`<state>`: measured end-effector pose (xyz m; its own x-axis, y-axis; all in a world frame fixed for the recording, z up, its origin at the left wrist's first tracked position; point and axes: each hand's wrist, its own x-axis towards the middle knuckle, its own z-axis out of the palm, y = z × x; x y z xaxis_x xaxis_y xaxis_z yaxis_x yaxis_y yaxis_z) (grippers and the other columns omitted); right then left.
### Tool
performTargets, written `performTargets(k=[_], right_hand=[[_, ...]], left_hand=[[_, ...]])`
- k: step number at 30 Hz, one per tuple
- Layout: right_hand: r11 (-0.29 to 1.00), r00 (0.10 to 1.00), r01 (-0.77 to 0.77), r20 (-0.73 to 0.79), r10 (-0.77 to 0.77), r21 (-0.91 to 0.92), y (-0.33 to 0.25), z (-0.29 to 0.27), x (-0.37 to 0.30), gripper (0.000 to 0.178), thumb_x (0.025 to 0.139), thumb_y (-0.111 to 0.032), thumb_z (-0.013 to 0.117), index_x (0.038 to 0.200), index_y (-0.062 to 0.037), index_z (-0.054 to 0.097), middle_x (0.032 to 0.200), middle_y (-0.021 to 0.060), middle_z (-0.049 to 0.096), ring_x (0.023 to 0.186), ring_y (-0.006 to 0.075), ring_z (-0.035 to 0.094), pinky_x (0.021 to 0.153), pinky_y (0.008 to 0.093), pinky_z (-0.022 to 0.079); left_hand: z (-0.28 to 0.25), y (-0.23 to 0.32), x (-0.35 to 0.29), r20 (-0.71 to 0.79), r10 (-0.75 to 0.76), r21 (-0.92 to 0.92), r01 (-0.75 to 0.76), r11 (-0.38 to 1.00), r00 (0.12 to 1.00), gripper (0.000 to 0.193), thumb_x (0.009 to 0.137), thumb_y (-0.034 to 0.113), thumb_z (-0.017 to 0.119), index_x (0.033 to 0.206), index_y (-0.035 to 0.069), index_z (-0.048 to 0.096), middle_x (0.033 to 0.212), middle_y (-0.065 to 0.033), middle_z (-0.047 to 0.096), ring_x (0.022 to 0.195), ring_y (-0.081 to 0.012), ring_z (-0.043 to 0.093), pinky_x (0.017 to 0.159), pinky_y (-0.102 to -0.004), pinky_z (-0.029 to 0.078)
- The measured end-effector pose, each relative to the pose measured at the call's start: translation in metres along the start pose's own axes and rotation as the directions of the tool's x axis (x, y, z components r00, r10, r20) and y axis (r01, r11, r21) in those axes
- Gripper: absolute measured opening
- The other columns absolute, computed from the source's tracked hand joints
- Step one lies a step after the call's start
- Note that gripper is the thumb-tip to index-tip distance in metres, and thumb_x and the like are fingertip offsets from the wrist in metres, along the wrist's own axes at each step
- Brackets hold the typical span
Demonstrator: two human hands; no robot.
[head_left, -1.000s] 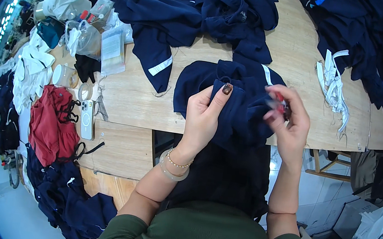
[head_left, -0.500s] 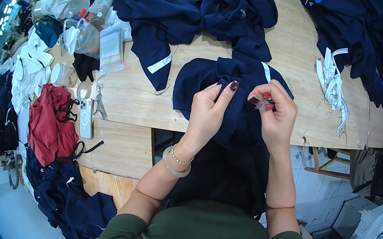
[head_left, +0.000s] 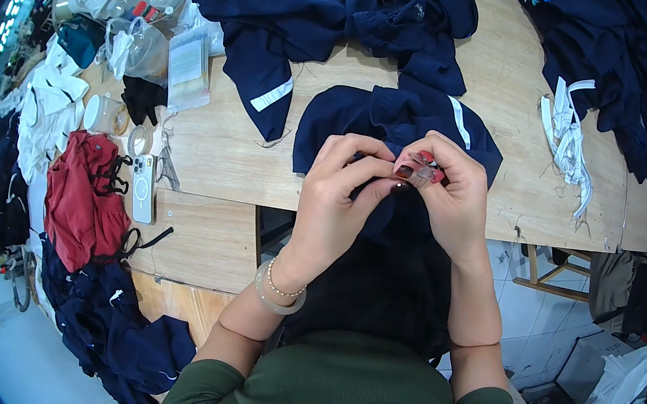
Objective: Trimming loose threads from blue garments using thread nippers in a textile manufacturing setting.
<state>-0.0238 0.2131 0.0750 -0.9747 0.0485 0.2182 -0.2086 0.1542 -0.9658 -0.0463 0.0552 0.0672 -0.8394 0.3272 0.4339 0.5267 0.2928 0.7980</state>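
A navy garment (head_left: 365, 113) with a white strip lies bunched at the table's front edge and hangs toward my lap. Over it my left hand (head_left: 346, 185) is closed, its thumb and fingers pinched at a fold of the navy cloth. My right hand (head_left: 445, 190) is closed too, and its fingertips meet those of the left. Between the curled right fingers shows a small greyish, partly clear thing among red spots; what it is cannot be made out. The exact spot where the fingertips meet is hidden.
More navy garments (head_left: 270, 21) lie at the back, with others (head_left: 607, 68) at the far right beside white strips (head_left: 565, 145). To the left are a phone (head_left: 143, 189), a tape roll (head_left: 138, 140), red cloth (head_left: 84, 197) and plastic bags (head_left: 138, 48). A person sits at right.
My two hands have come together until the fingertips meet. The left hand turned inward with its fingers curled over, and the right moved left.
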Motion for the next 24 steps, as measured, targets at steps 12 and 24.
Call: performTargets(k=[12, 24], right_hand=[[0.95, 0.992, -0.123, -0.006, 0.127, -0.288, -0.01, -0.034, -0.013, 0.016, 0.085, -0.013, 0.071, 0.087, 0.0006, 0.062, 0.077, 0.0056, 0.063, 0.071, 0.0114, 0.061, 0.064, 0.0236, 0.047], [0.891, 0.999, 0.013, 0.044, 0.008, -0.454, -0.012, -0.025, -0.007, 0.019, 0.078, -0.018, 0.074, 0.084, -0.0027, 0.064, 0.074, 0.0072, 0.062, 0.064, 0.0191, 0.059, 0.057, 0.0284, 0.045]], left_hand=[[0.006, -0.005, -0.006, -0.015, -0.284, -0.254, 0.271, 0.929, 0.959, 0.006, 0.095, -0.005, 0.05, 0.092, -0.004, 0.055, 0.092, -0.0116, 0.068, 0.084, -0.0138, 0.065, 0.079, -0.0238, 0.051], [0.011, -0.013, -0.008, -0.041, -0.17, -0.224, 0.156, 0.962, 0.985, 0.005, 0.094, -0.006, 0.051, 0.09, -0.006, 0.055, 0.096, -0.0114, 0.063, 0.08, -0.013, 0.064, 0.075, -0.023, 0.053]])
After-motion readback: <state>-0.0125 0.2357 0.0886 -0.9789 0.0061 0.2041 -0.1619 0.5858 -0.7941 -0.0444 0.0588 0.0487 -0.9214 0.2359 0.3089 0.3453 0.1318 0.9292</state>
